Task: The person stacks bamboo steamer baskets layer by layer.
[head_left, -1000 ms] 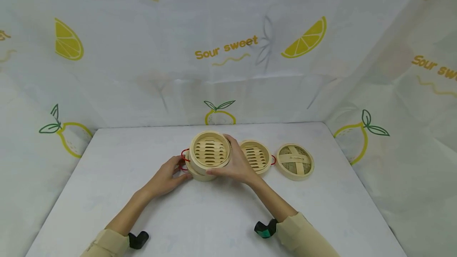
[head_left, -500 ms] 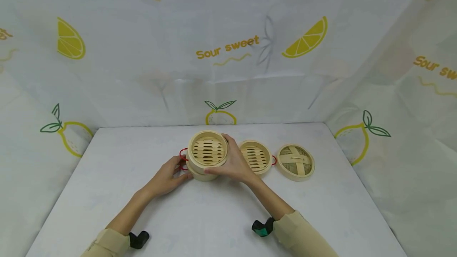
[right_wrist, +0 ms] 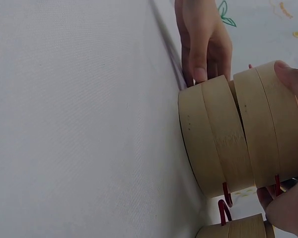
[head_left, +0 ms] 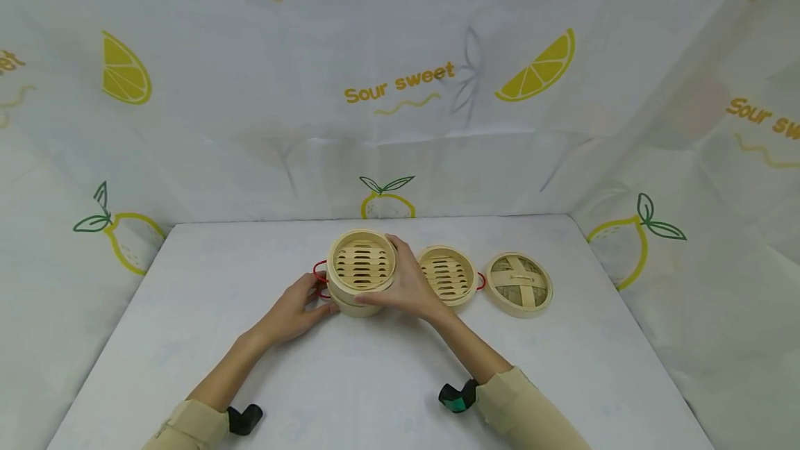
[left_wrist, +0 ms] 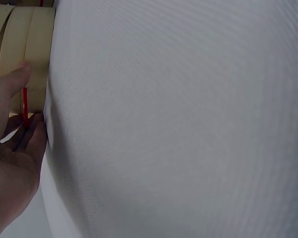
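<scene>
A round bamboo steamer basket (head_left: pixel 362 266) with a slatted floor and red handles sits over a second, lower steamer basket (head_left: pixel 359 310). My right hand (head_left: pixel 407 285) grips the upper basket from its right, thumb on the near side and fingers round the far side. In the right wrist view a narrow wedge-shaped gap shows between the upper basket (right_wrist: pixel 263 124) and the lower basket (right_wrist: pixel 208 134), so the upper one is slightly tilted. My left hand (head_left: pixel 292 310) holds the lower basket at its left, thumb on the wall and fingers by the red handle (left_wrist: pixel 25 106).
A third steamer basket (head_left: pixel 448 276) lies on the white table (head_left: pixel 356 394) just right of the pair, partly behind my right hand. Beyond it to the right is a woven bamboo lid (head_left: pixel 517 287). A lemon-printed white sheet (head_left: pixel 250 89) hangs behind the table.
The upper basket and my right hand have shifted slightly left, bringing it more squarely over the lower basket. My left hand stays in place on the lower basket.
</scene>
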The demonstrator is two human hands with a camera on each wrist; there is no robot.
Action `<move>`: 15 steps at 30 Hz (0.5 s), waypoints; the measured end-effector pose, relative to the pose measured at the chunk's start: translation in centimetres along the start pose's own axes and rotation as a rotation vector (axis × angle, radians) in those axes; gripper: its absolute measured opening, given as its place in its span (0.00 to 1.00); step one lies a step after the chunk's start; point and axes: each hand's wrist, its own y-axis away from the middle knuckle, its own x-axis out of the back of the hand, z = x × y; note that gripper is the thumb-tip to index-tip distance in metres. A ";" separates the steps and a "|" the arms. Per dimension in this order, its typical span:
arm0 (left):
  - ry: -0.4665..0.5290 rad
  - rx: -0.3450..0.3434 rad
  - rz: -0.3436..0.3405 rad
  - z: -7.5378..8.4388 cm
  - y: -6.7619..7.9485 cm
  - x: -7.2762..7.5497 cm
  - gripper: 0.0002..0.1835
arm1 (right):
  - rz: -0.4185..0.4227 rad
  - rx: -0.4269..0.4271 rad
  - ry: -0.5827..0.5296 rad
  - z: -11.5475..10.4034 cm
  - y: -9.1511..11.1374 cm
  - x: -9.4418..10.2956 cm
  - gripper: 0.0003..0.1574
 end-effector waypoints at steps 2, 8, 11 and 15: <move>-0.008 -0.001 0.001 -0.1 0.0 -0.1 0.34 | -0.001 -0.007 0.004 0.0 -0.1 0.0 0.82; -0.017 0.001 0.004 -0.1 -0.1 0.0 0.33 | 0.000 -0.010 0.009 0.0 -0.2 -0.1 0.81; -0.017 -0.005 0.003 -0.2 -0.1 0.0 0.33 | -0.016 -0.017 0.021 0.0 -0.3 -0.1 0.82; -0.019 -0.010 0.001 -0.2 -0.1 0.0 0.33 | -0.040 -0.022 0.039 -0.1 -0.3 -0.1 0.83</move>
